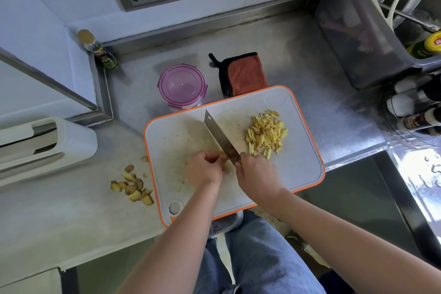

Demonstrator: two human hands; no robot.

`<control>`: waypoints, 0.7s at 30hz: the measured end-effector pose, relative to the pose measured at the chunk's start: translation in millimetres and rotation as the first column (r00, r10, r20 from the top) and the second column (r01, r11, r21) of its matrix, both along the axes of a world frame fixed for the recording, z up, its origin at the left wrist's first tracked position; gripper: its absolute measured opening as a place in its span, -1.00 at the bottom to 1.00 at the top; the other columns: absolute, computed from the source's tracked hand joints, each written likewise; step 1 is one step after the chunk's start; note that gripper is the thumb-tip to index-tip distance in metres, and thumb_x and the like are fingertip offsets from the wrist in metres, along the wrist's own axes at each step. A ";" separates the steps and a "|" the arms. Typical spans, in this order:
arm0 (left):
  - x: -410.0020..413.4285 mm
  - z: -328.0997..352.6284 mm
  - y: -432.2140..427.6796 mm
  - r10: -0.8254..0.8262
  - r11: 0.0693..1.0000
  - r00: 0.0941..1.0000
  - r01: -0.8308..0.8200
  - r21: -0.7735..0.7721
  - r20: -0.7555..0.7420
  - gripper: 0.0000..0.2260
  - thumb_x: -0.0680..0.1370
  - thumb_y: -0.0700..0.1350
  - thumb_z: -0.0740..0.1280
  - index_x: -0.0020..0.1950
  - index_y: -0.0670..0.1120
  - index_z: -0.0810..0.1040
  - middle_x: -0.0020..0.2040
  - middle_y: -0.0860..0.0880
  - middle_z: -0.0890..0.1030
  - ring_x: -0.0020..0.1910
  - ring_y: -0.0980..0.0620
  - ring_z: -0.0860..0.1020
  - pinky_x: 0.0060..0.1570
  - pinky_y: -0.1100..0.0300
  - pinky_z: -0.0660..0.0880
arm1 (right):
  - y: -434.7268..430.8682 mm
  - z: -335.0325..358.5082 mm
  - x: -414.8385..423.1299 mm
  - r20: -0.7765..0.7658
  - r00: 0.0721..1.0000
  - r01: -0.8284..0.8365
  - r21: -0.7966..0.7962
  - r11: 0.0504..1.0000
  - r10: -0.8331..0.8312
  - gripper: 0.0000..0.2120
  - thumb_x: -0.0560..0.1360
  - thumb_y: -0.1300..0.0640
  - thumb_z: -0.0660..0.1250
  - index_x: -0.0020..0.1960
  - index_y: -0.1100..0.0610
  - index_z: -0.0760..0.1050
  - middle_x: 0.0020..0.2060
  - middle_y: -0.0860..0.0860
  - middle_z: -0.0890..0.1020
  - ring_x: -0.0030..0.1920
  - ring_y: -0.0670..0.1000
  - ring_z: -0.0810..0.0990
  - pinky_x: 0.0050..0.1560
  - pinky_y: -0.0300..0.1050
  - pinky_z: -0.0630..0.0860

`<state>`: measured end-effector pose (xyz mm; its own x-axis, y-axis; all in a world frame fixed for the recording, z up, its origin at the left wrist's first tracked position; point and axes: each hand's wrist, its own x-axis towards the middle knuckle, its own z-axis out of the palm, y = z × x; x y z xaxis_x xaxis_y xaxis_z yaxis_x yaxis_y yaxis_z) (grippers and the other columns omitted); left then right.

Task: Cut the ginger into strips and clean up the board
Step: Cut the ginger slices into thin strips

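Note:
A white cutting board with an orange rim (307,162) lies on the steel counter. A pile of yellow ginger strips (266,133) sits on its right half. My right hand (256,174) grips the handle of a cleaver (220,137), whose blade points away to the upper left with its edge down on the board. My left hand (205,168) has its fingers curled over a small piece of ginger (223,153) right against the blade; most of that piece is hidden. A few ginger crumbs lie scattered on the board's left half.
Ginger peel scraps (133,186) lie on the counter left of the board. A purple-lidded round container (182,86) and a folded orange cloth (245,74) sit behind the board. A small bottle (100,51) stands in the back corner. Bottles and a rack crowd the right.

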<state>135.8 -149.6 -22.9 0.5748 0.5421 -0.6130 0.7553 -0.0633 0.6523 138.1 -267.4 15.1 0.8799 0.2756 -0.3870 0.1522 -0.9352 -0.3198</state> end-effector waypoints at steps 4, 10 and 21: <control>-0.4 1.3 0.5 0.004 1.000 1.000 -0.004 -0.024 0.004 -0.88 0.37 -0.12 0.56 -0.20 -0.06 0.64 -0.26 -0.05 0.69 -0.27 -0.05 0.67 -0.15 0.04 0.62 | 4.4 -7.0 2.3 0.001 1.000 -0.006 -0.003 1.000 0.006 -0.78 0.63 0.08 0.07 -0.01 0.19 0.41 -0.27 0.08 0.49 -0.24 0.13 0.46 -0.27 -0.09 0.33; -3.4 5.6 4.5 0.020 0.996 0.999 -0.018 -0.087 0.028 -0.92 0.41 -0.18 0.53 -0.19 -0.13 0.66 -0.36 -0.03 0.65 -0.39 0.02 0.64 -0.36 0.25 0.53 | 3.0 -8.4 10.7 -0.010 0.994 0.111 0.139 0.984 -0.110 -0.79 0.62 0.05 0.14 -0.16 0.13 0.31 -0.36 0.07 0.44 -0.33 0.12 0.42 -0.33 -0.11 0.30; -4.6 7.0 5.1 -0.008 0.996 0.999 0.012 -0.083 0.039 -0.81 0.43 -0.17 0.49 -0.36 0.04 0.61 -0.42 -0.02 0.65 -0.31 -0.06 0.66 -0.12 0.07 0.61 | -2.1 3.6 6.8 0.019 1.000 -0.007 0.089 0.996 0.005 -0.79 0.63 0.04 0.10 -0.12 0.12 0.34 -0.43 -0.03 0.29 -0.32 0.09 0.38 -0.30 -0.12 0.28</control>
